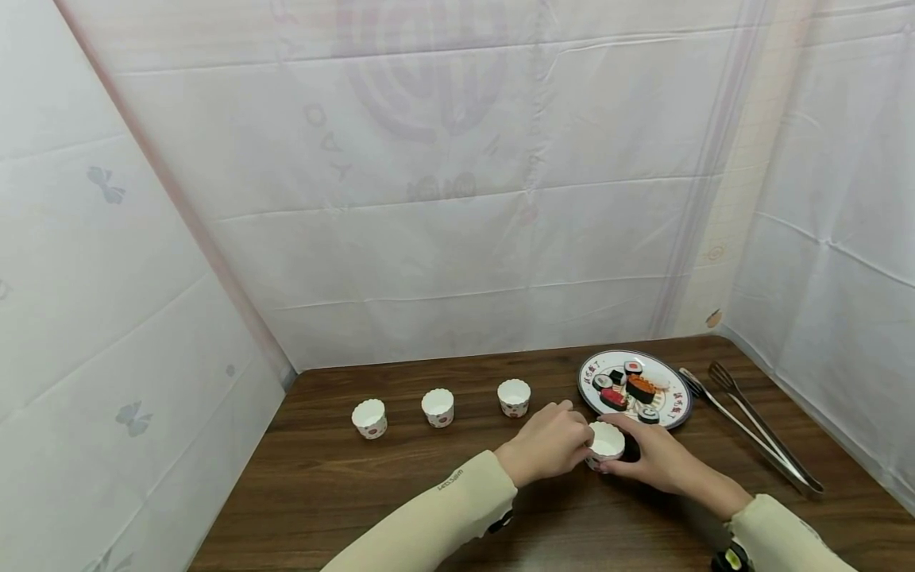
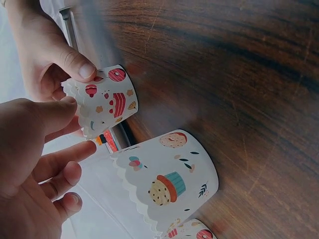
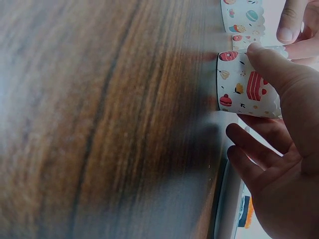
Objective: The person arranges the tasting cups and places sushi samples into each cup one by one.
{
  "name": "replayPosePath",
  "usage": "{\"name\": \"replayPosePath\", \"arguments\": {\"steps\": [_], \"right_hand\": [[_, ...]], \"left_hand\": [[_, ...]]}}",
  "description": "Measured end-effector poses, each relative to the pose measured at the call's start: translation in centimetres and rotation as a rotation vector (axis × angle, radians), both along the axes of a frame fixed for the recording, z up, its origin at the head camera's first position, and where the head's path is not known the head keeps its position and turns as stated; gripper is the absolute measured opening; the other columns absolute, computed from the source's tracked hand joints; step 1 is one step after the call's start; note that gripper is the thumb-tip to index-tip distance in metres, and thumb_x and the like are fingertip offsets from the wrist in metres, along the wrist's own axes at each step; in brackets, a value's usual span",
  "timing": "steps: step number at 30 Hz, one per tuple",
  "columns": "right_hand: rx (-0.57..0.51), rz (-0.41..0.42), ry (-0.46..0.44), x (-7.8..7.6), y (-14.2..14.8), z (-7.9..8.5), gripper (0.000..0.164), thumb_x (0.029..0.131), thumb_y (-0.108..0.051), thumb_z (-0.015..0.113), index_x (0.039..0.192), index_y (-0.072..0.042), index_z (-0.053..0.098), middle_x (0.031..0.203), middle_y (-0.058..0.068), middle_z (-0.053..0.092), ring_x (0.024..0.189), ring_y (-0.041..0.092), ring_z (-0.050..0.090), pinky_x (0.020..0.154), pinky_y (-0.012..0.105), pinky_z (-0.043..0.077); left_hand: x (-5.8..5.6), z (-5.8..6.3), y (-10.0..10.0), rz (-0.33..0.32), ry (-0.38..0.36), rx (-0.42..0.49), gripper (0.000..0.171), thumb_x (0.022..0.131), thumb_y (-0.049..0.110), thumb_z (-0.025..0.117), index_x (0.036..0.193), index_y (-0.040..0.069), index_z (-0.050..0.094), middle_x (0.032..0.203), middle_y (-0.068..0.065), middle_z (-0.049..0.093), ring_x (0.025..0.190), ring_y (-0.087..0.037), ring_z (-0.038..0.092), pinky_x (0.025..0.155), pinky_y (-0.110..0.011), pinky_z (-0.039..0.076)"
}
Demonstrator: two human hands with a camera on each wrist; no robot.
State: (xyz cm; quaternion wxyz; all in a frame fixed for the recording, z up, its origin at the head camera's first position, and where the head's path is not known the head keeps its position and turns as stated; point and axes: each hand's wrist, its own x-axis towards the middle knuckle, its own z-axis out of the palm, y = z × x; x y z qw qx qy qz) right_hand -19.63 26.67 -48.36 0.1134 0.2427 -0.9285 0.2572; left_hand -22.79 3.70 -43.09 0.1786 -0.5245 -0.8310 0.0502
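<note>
A white paper baking cup (image 1: pixel 606 442) printed with cakes stands on the table before me, its mouth upward. My right hand (image 1: pixel 658 454) holds it from the right, thumb on the near side and fingers behind. From the left, my left hand (image 1: pixel 550 438) pinches the rim of the same cup (image 2: pixel 112 102) between thumb and forefinger; the other fingers are loosely bent. The thumb of the right hand (image 3: pixel 294 94) lies along the printed wall in the right wrist view. The cup's far side is hidden.
Three similar cups stand in a row to the left: a near one (image 1: pixel 514 398), a middle one (image 1: pixel 438 407) and a far-left one (image 1: pixel 369 419). Behind my right hand is a plate (image 1: pixel 675 407) with several sushi pieces. Metal tongs (image 1: pixel 768 437) lie right of it. White cloth (image 1: pixel 457 238) hangs around the table.
</note>
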Motion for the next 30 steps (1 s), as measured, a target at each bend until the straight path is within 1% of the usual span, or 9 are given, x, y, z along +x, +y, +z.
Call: {"name": "replayPosePath", "arguments": {"steps": [6, 11, 17, 23, 28, 30], "right_hand": [[-0.005, 0.009, 0.006, 0.0, -0.02, -0.07, 0.064, 0.085, -0.039, 0.085, 0.137, -0.011, 0.06, 0.126, 0.007, 0.07, 0.109, 0.021, 0.067, 0.086, 0.042, 0.056], [-0.012, 0.018, 0.02, 0.02, -0.06, -0.05, 0.063, 0.085, -0.039, 0.085, 0.136, -0.013, 0.06, 0.125, 0.005, 0.07, 0.108, 0.022, 0.067, 0.086, 0.042, 0.056], [-0.013, 0.021, 0.026, 0.03, -0.06, -0.07, 0.062, 0.085, -0.039, 0.085, 0.136, -0.013, 0.06, 0.125, 0.005, 0.07, 0.107, 0.02, 0.067, 0.085, 0.042, 0.056], [-0.007, 0.02, 0.039, 0.02, -0.11, -0.15, 0.063, 0.085, -0.038, 0.085, 0.137, -0.012, 0.06, 0.125, 0.006, 0.07, 0.108, 0.022, 0.068, 0.085, 0.043, 0.056], [-0.01, 0.01, 0.035, 0.07, -0.09, -0.18, 0.068, 0.085, -0.04, 0.085, 0.139, -0.009, 0.058, 0.127, 0.009, 0.07, 0.108, 0.022, 0.068, 0.085, 0.043, 0.056], [-0.017, 0.007, 0.024, 0.11, -0.04, -0.2, 0.072, 0.085, -0.041, 0.085, 0.142, -0.007, 0.055, 0.124, 0.011, 0.07, 0.1, 0.016, 0.068, 0.082, 0.042, 0.056]], "left_hand": [[-0.05, -0.09, 0.25, 0.015, 0.017, -0.012, 0.011, 0.095, 0.035, 0.075, 0.088, 0.027, 0.075, 0.084, 0.014, 0.067, 0.077, -0.009, 0.052, 0.065, -0.021, 0.04], [0.01, 0.01, 0.34, 0.029, 0.028, -0.018, 0.012, 0.096, 0.035, 0.073, 0.09, 0.025, 0.076, 0.084, 0.012, 0.067, 0.078, -0.01, 0.053, 0.066, -0.023, 0.041], [0.06, 0.05, 0.32, 0.031, 0.015, -0.022, 0.012, 0.097, 0.035, 0.073, 0.091, 0.025, 0.077, 0.085, 0.012, 0.067, 0.078, -0.01, 0.053, 0.066, -0.022, 0.041], [0.02, 0.08, 0.34, 0.033, 0.008, -0.025, 0.012, 0.097, 0.035, 0.073, 0.091, 0.025, 0.077, 0.086, 0.012, 0.067, 0.079, -0.01, 0.053, 0.067, -0.022, 0.041], [0.02, 0.2, 0.36, 0.022, -0.012, -0.023, 0.011, 0.097, 0.032, 0.072, 0.09, 0.024, 0.077, 0.086, 0.011, 0.067, 0.081, -0.009, 0.056, 0.071, -0.022, 0.044], [0.02, 0.25, 0.4, 0.011, -0.029, -0.022, 0.012, 0.098, 0.03, 0.072, 0.09, 0.023, 0.077, 0.086, 0.011, 0.067, 0.081, -0.008, 0.058, 0.076, -0.021, 0.047]]}}
